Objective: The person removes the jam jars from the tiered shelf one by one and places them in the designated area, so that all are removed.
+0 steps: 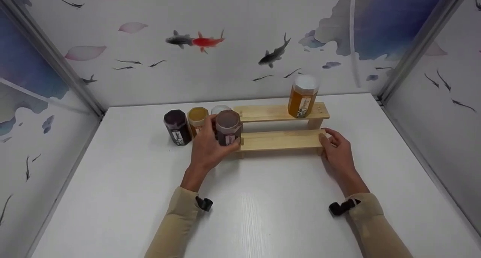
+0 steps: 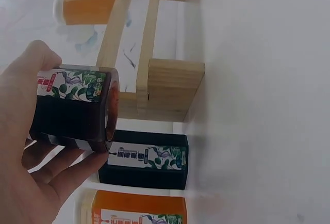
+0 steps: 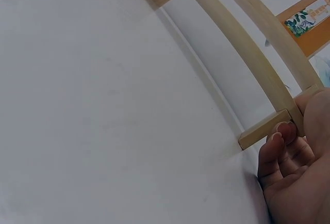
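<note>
- Held jar (image 1: 228,119), dark: you have it raised off the counter (image 1: 248,220), near the left end of the rack's lower tier.
- Left hand (image 1: 207,150): thumb and fingers clamped around that jar's sides, probably for a secure carry.
- Right hand (image 1: 339,150): pinching the lower tier's right end, presumably so your wooden rack (image 1: 282,139) does not slide.
- Amber jar (image 1: 300,100): upright on the upper tier, toward the right end, label facing you.
- Dark jar (image 1: 176,126), yellow-topped jar (image 1: 197,115), pale-lidded jar (image 1: 220,108) (mostly hidden): on the counter, left of the rack, apparently within your left reach.
</note>
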Action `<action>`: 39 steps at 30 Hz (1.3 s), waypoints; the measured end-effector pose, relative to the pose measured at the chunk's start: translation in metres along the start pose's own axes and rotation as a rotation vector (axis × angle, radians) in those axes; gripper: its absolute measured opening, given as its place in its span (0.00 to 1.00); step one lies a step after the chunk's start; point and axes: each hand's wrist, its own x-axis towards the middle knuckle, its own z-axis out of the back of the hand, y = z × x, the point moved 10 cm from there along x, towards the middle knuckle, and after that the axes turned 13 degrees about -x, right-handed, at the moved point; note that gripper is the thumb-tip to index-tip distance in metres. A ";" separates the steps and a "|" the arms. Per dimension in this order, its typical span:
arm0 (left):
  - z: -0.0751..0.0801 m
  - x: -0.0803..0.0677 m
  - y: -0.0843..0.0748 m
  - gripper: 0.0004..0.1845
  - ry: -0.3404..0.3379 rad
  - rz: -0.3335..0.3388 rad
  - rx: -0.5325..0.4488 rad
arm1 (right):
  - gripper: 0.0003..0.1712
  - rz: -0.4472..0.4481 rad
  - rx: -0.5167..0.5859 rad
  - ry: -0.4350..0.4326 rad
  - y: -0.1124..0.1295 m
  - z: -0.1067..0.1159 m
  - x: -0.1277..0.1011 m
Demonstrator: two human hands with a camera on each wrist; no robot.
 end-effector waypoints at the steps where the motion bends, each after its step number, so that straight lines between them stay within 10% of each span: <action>1: 0.001 -0.001 0.003 0.49 0.006 0.009 0.010 | 0.37 0.006 -0.002 -0.003 0.000 0.001 0.000; 18: -0.005 -0.013 0.043 0.50 0.126 0.111 0.017 | 0.37 0.002 -0.003 -0.015 -0.002 0.001 -0.001; 39: -0.005 -0.012 0.052 0.48 0.141 0.133 -0.134 | 0.36 0.018 0.004 -0.012 0.000 0.001 0.003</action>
